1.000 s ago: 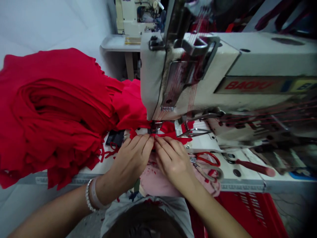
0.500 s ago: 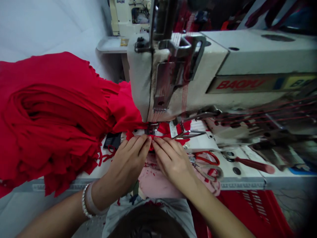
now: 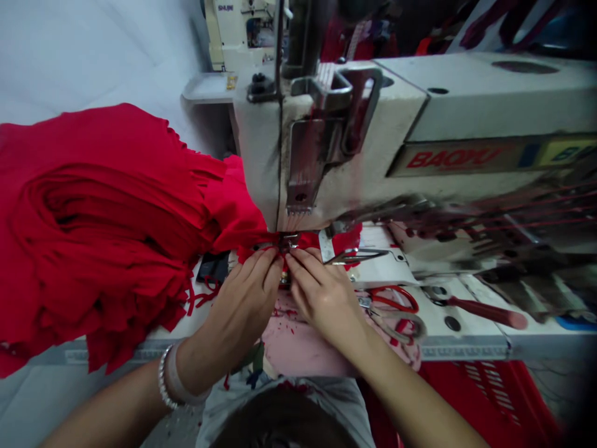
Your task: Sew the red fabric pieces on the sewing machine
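Observation:
A piece of red fabric [image 3: 246, 251] lies under the presser foot [image 3: 290, 240] of a white sewing machine [image 3: 405, 102]. My left hand [image 3: 246, 295] presses its fingertips on the fabric just left of the foot, the fingers close together. On the right side, my right hand [image 3: 329, 295] does the same, its fingertips almost meeting the left ones. The fabric edge between them is mostly hidden by the fingers. Red threads run down to the needles. Tweezers [image 3: 359, 256] lie just beyond my right hand.
A tall pile of red fabric pieces [image 3: 112, 186] fills the left side. Right of my hands lie red-handled scissors [image 3: 396, 298] and a red-handled screwdriver [image 3: 487, 311]. Pink cloth [image 3: 303, 351] with red lint covers the table's front edge. Below right is a red basket [image 3: 508, 398].
Both hands have moved slightly forward, bringing their fingertips closer to the presser foot with the fabric. The whole view has shifted a little.

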A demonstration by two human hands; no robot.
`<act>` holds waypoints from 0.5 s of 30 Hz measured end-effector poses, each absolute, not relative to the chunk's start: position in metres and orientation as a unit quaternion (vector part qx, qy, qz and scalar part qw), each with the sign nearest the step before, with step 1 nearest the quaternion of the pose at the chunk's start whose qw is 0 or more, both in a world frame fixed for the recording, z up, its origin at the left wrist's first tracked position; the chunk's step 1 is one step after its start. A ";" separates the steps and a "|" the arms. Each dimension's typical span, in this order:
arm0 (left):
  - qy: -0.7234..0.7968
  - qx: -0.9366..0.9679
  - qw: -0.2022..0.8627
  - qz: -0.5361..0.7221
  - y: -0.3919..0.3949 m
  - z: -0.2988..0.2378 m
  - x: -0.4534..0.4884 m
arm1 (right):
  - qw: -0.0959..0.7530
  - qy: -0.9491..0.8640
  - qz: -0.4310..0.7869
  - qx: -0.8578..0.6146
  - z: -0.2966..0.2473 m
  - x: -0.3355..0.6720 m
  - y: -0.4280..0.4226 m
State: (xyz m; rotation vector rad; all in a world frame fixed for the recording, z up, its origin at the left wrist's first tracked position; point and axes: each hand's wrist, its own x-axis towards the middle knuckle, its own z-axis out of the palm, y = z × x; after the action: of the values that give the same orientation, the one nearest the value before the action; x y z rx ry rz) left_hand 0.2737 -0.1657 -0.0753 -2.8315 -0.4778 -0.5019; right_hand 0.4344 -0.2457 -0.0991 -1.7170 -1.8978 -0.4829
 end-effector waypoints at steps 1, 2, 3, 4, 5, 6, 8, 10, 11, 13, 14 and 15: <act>-0.161 -0.966 0.106 -0.170 -0.165 -0.076 0.274 | 0.272 -0.702 -0.168 -0.637 -0.099 0.435 -0.246; -0.157 -0.968 0.096 -0.174 -0.163 -0.077 0.275 | 0.278 -0.701 -0.155 -0.638 -0.099 0.435 -0.246; -0.153 -0.969 0.085 -0.177 -0.162 -0.079 0.275 | 0.285 -0.699 -0.140 -0.640 -0.099 0.435 -0.246; -0.149 -0.969 0.075 -0.183 -0.160 -0.080 0.275 | 0.293 -0.697 -0.127 -0.642 -0.099 0.435 -0.246; -0.148 -0.968 0.067 -0.191 -0.159 -0.081 0.275 | 0.300 -0.694 -0.116 -0.644 -0.099 0.435 -0.245; -0.148 -0.967 0.061 -0.196 -0.157 -0.082 0.275 | 0.308 -0.691 -0.109 -0.645 -0.099 0.435 -0.245; -0.149 -0.966 0.052 -0.206 -0.154 -0.083 0.276 | 0.321 -0.686 -0.102 -0.645 -0.099 0.436 -0.243; -0.146 -0.965 0.045 -0.214 -0.150 -0.082 0.276 | 0.331 -0.684 -0.099 -0.642 -0.100 0.437 -0.242; -0.143 -0.965 0.043 -0.217 -0.148 -0.082 0.276 | 0.338 -0.684 -0.096 -0.640 -0.100 0.438 -0.241; -0.136 -0.964 0.039 -0.226 -0.145 -0.081 0.276 | 0.351 -0.686 -0.083 -0.632 -0.101 0.441 -0.241; -0.131 -0.964 0.037 -0.230 -0.144 -0.080 0.275 | 0.357 -0.687 -0.076 -0.629 -0.101 0.442 -0.241; -0.128 -0.963 0.034 -0.233 -0.143 -0.080 0.275 | 0.359 -0.689 -0.069 -0.627 -0.101 0.443 -0.242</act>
State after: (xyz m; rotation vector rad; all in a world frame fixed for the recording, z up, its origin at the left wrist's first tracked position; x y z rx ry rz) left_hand 0.2748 -0.1427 -0.0800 -2.9624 -0.3937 -0.7171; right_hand 0.4435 -0.2416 -0.1009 -1.6162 -1.7764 -0.1784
